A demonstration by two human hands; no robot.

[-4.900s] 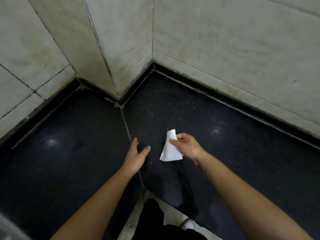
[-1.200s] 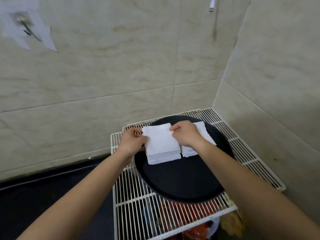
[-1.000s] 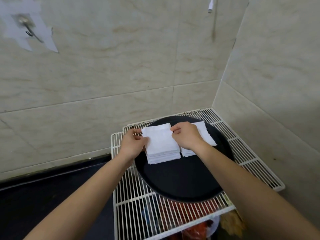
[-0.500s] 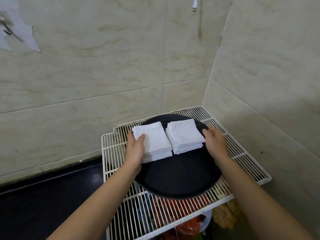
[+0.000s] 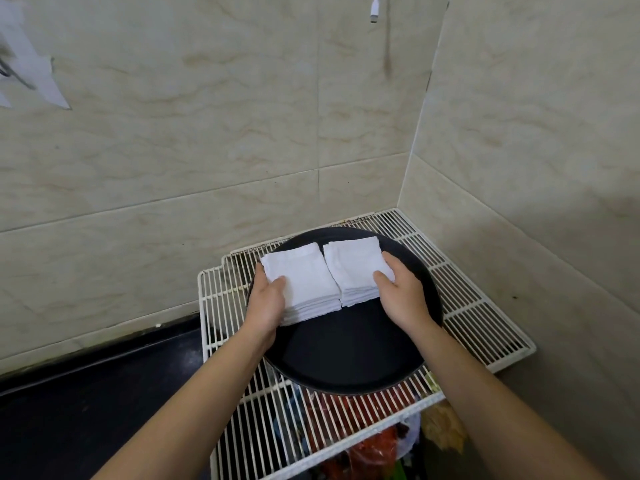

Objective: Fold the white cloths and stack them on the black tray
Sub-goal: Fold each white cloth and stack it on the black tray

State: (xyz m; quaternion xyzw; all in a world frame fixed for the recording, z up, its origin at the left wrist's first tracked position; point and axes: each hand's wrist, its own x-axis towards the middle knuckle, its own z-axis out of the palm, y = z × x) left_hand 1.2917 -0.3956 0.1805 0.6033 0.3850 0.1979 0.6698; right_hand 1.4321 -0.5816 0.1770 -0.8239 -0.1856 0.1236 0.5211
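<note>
On the far half of the black tray (image 5: 346, 355), two piles of folded white cloths sit side by side with their inner edges touching. The left stack (image 5: 308, 282) lies close to the tray's left rim, and the right stack (image 5: 353, 265) sits toward its back right.

The left hand (image 5: 266, 303) grips the left stack at its outer near corner, with the thumb laid on top and the fingers curled round the side facing the rim. The right hand (image 5: 403, 296) holds the right stack the same way along its outer edge. Whether any fingertips reach under either pile is hidden.

The tray rests on a white wire rack (image 5: 485, 323) pushed into the corner of a tiled wall (image 5: 242, 150). Coloured bags (image 5: 363, 448) show through the wires below the tray's near rim.

The stacking looks close to finished, and the hands seem to be squaring the two piles against each other.

The main risk is the inward squeeze. These cloths are soft, so too much pressure from both sides could ruck the layers or ride one pile's top cloths up over the seam. The left stack's lower layers already step out a little at its near edge, so that pile would lean first. It also sits nearest the rim, and a harder push from the right could shove it up onto the rim and tilt it.

A thumb dragging as it lifts could pull the top cloth open. An uneven sideways push could also slide the tray across the smooth wires.
</note>
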